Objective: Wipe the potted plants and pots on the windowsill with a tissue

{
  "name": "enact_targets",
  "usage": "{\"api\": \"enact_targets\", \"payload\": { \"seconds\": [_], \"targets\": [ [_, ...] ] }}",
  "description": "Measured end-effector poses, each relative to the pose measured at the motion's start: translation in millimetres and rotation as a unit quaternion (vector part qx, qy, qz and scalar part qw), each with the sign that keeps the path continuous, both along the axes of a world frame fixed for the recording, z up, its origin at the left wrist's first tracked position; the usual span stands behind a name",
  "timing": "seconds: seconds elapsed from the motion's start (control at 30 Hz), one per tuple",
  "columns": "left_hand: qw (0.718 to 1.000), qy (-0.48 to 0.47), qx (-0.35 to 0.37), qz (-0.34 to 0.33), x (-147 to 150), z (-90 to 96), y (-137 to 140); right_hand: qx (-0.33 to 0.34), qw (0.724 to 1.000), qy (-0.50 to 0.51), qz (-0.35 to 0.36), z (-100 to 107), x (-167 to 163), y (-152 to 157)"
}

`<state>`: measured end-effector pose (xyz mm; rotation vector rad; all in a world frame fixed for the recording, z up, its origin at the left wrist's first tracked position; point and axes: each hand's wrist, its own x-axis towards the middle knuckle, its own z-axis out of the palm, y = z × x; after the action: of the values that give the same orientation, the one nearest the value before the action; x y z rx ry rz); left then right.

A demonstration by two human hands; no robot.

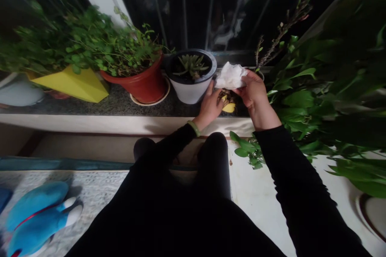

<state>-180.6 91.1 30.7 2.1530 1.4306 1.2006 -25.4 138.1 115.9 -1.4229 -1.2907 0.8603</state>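
A crumpled white tissue (230, 75) is pinched in my right hand (255, 90), held over the sill to the right of a white pot. My left hand (211, 106), with a green bangle (194, 127) at the wrist, reaches beside that white pot (189, 90) with its fingers stretched out. Its fingertips are close to the tissue's lower left edge; whether they touch it I cannot tell. A small succulent (193, 65) grows in the white pot. Between my hands lie brown, dry-looking scraps and a yellow piece (229, 107), partly hidden.
On the dark stone sill (120, 104) stand a red-brown pot (138, 78) with leafy plants and a yellow angular holder (74, 84). Large green foliage (304, 104) crowds the right side. A blue plush toy (39, 215) lies at lower left.
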Motion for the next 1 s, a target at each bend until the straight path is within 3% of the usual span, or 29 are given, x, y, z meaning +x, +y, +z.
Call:
{"api": "enact_targets", "payload": {
  "seconds": [0.1,0.2,0.33,0.47,0.6,0.73,0.9,1.0],
  "targets": [
    [0.999,0.001,0.018,-0.030,0,-0.6,2,-0.026,0.998,0.047,-0.023,4,0,-2],
    [0.999,-0.013,-0.012,-0.044,1,-3.2,9,-0.029,0.998,0.058,-0.026,10,-1,-7],
    [0.998,0.013,-0.049,-0.026,-5,-2.9,10,0.041,0.993,0.081,-0.070,19,0,-15],
    [0.998,0.052,0.001,-0.024,-3,7.8,-4,0.112,0.979,0.113,-0.130,16,4,-26],
    [0.981,0.113,0.075,-0.136,22,18.6,-5,0.162,0.975,0.099,-0.113,-1,14,-37],
    [0.956,0.172,0.099,-0.215,43,18.8,13,0.171,0.976,0.083,-0.106,-13,28,-45],
    [0.968,0.185,0.067,-0.154,26,13.7,30,0.178,0.974,0.065,-0.124,-28,33,-61],
    [0.974,0.183,0.056,-0.117,10,11.4,32,0.181,0.974,-0.028,-0.133,-41,17,-80]
  ]
}}
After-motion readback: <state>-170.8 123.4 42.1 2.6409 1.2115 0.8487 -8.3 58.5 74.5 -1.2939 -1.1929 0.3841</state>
